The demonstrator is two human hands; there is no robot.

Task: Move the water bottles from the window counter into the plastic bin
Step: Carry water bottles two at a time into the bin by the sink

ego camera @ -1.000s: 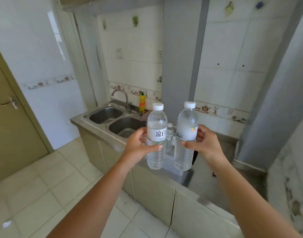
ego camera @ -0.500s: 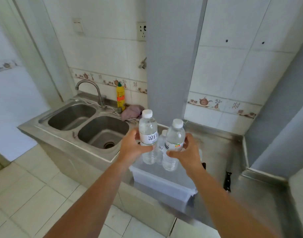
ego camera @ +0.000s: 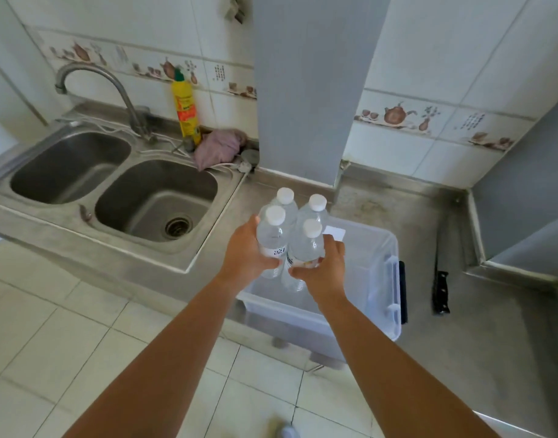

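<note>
My left hand (ego camera: 244,251) grips a clear water bottle (ego camera: 272,235) with a white cap and a white label. My right hand (ego camera: 323,268) grips a second clear bottle (ego camera: 306,248) with a coloured label. Both bottles are upright, side by side, lowered into the left part of the clear plastic bin (ego camera: 375,279) on the steel counter. Two more capped bottles (ego camera: 315,210) stand in the bin's far left corner, just behind the held ones. The lower ends of the held bottles are hidden by my hands.
A double steel sink (ego camera: 119,191) with a tap lies left of the bin. A yellow detergent bottle (ego camera: 185,109) and a pink cloth (ego camera: 219,148) sit behind it. A black-handled knife (ego camera: 441,279) lies on the counter (ego camera: 492,327) right of the bin. A grey pillar (ego camera: 306,90) rises behind.
Both hands have lowered the two bottles down into the bin, next to the bottles standing there. The view has tilted downward and closer to the counter.
</note>
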